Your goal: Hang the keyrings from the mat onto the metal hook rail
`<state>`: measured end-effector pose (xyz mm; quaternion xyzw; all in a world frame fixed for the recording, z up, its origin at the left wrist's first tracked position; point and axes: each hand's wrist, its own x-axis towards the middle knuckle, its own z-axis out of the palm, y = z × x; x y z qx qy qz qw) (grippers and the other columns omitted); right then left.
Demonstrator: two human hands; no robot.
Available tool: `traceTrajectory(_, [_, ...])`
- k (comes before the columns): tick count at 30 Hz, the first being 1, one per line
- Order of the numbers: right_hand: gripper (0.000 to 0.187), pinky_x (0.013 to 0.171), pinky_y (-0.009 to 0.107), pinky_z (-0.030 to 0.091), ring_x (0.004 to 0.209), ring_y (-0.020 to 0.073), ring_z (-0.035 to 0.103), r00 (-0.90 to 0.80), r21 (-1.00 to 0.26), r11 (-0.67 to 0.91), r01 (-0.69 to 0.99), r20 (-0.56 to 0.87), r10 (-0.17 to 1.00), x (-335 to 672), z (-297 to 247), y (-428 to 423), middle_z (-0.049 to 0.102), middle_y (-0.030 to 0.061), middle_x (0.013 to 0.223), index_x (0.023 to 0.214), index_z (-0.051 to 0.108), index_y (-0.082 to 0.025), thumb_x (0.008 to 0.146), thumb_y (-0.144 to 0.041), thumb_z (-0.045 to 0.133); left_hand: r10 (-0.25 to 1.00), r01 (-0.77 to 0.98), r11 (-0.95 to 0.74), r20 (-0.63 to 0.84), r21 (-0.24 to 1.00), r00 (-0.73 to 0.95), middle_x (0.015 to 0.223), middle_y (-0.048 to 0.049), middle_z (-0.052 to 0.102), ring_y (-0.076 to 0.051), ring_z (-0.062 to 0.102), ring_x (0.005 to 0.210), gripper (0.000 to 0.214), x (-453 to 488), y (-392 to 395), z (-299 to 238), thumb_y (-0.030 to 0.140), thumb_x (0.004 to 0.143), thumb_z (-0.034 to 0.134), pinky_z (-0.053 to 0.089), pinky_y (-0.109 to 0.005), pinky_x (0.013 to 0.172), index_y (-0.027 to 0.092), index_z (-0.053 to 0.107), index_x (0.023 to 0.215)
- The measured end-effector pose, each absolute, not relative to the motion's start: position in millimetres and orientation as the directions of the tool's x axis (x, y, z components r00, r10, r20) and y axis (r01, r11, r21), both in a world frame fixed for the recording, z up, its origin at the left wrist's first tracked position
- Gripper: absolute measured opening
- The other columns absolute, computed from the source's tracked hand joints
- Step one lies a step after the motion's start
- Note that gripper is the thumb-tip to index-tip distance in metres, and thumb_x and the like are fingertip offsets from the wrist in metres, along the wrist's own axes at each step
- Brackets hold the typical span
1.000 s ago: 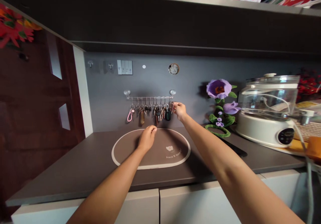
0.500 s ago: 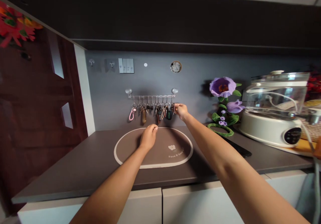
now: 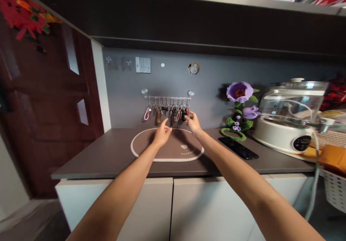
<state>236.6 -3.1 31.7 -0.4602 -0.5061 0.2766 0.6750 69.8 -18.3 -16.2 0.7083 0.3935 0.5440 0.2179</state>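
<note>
A clear hook rail (image 3: pixel 167 97) is fixed to the grey wall with several bunches of keys (image 3: pixel 173 114) hanging from it. My right hand (image 3: pixel 193 124) is at the rail's right end, its thumb and fingers apart beside a dark key fob (image 3: pixel 183 115) and a small red item (image 3: pixel 187 110). Whether the fingertips touch these is unclear. Lower and to the left, my left hand (image 3: pixel 162 134) hovers over the brown mat (image 3: pixel 143 147), fingers apart and holding nothing. A pink loop keychain (image 3: pixel 147 114) hangs at the left end, near a brown keychain (image 3: pixel 158 116).
On the right of the counter stand a purple artificial flower (image 3: pixel 240 92), a black phone (image 3: pixel 239 148) and a clear-topped appliance (image 3: pixel 283 133). A dark shelf (image 3: pixel 173 21) overhangs the wall. Left of the counter is a dark red door (image 3: pixel 54 107).
My right hand's fingers have gone from a pinch at the end hook to spread apart. My left hand has opened from a closed shape. The camera view has shifted.
</note>
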Motion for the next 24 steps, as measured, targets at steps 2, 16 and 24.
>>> traceTrajectory(2, [0.06, 0.06, 0.025, 0.044, 0.057, 0.0086, 0.047, 0.208, -0.896, 0.444, 0.021, 0.438, 0.874, 225, 23, -23, 0.052, -0.0024, 0.076, 0.125, 0.035, -0.028, 0.069, -0.033, 0.056, 0.797, 0.27, -0.603, 0.587, 0.751, 0.145, 0.074, 0.0005, 0.057, -0.01, 0.053, 0.067, 0.072, 65, -27, -9, 0.022, 0.075, 0.054, 0.043, -0.027, 0.073, 0.018, 0.017, 0.137])
traceTrajectory(16, [0.092, 0.06, 0.024, 0.039, 0.056, 0.0097, 0.043, -0.24, -0.78, 0.592, 0.203, 0.547, 0.802, 205, -11, -92, 0.05, -0.0063, 0.061, 0.139, 0.004, -0.021, 0.067, -0.025, 0.061, 0.757, 0.213, -0.625, 0.516, 0.751, 0.4, 0.069, 0.0075, 0.051, -0.005, 0.047, 0.059, 0.103, -11, -80, -23, 0.014, 0.069, 0.058, 0.041, -0.018, 0.063, 0.023, -0.021, 0.134])
traceTrajectory(24, [0.093, 0.064, 0.025, 0.04, 0.058, 0.0104, 0.045, -0.205, -0.799, 0.565, 0.206, 0.53, 0.823, 204, -12, -94, 0.053, -0.0053, 0.062, 0.139, 0.005, -0.021, 0.066, -0.025, 0.062, 0.771, 0.197, -0.593, 0.481, 0.781, 0.417, 0.066, 0.0077, 0.052, -0.005, 0.048, 0.058, 0.104, -8, -83, -22, 0.016, 0.067, 0.061, 0.04, -0.018, 0.062, 0.023, -0.018, 0.135])
